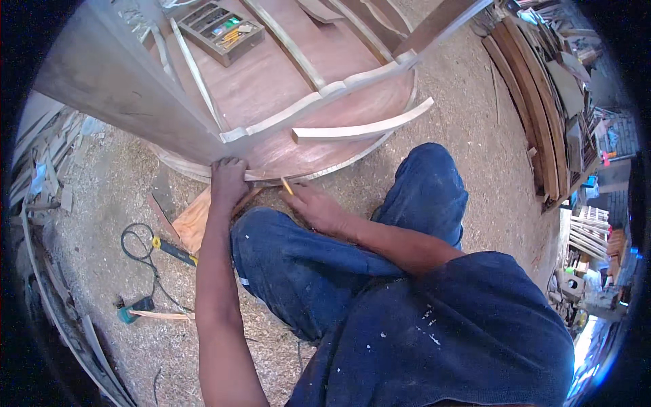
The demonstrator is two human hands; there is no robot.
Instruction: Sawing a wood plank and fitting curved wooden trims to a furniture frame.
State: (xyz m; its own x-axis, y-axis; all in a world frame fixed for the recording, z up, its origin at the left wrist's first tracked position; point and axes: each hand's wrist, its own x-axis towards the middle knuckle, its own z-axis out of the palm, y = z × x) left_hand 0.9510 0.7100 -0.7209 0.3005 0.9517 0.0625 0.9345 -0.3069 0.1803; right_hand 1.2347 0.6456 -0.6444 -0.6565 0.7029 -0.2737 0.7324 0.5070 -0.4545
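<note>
In front of me stands a large curved wooden frame with a reddish plywood panel [271, 152], light ribs and a pale curved rim. My left hand [229, 180] is closed over the near edge of this panel, beside the foot of a wide grey-brown board [135, 102]. A thin dark strip [268, 182] runs along the edge between my hands; what it is I cannot tell. My right hand [315, 207] is closed on a yellow pencil [287, 186], its tip at the panel's edge. A loose pale curved wooden strip [366, 129] lies across the panel.
A compartmented wooden box [227, 41] with pencils sits inside the frame. At left on the shavings-covered floor lie a black-and-yellow handled tool [175, 251], a green corded tool [135, 308] and an orange-brown wood piece [193, 220]. Long brown boards [532, 112] are stacked at right.
</note>
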